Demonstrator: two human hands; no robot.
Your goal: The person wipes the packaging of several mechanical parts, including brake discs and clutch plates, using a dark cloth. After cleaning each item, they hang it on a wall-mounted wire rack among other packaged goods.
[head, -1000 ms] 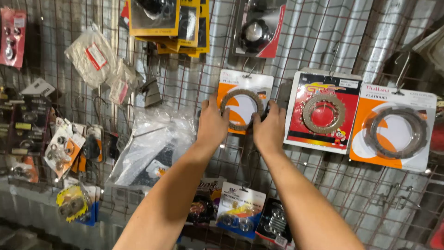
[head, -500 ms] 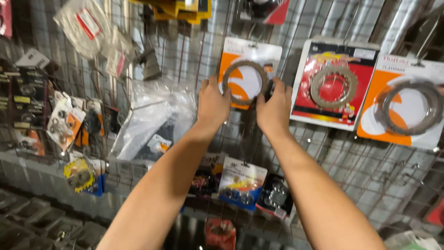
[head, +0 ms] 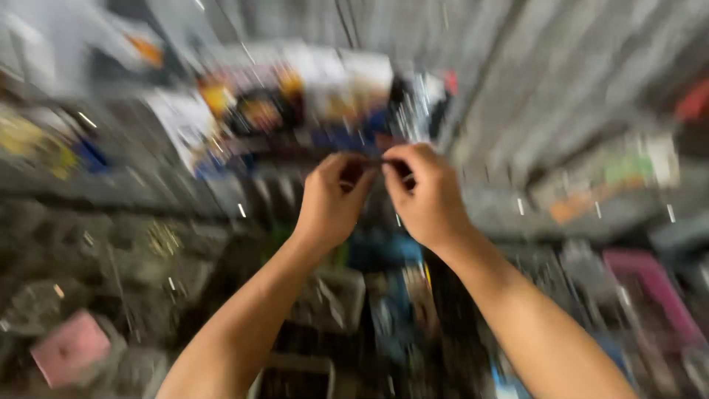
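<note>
Motion blur smears your whole view, so the hanging packets [head: 295,96] are unreadable. Whatever your left hand [head: 332,199] and right hand [head: 425,193] pinch stays hidden.

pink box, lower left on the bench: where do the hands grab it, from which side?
Judging through heavy blur: take the pink box across its two opposite side edges, coming from above. Its broad face seems to point up and lies flat among clutter, so only the top and edges look reachable. Both hands are busy higher up.
</note>
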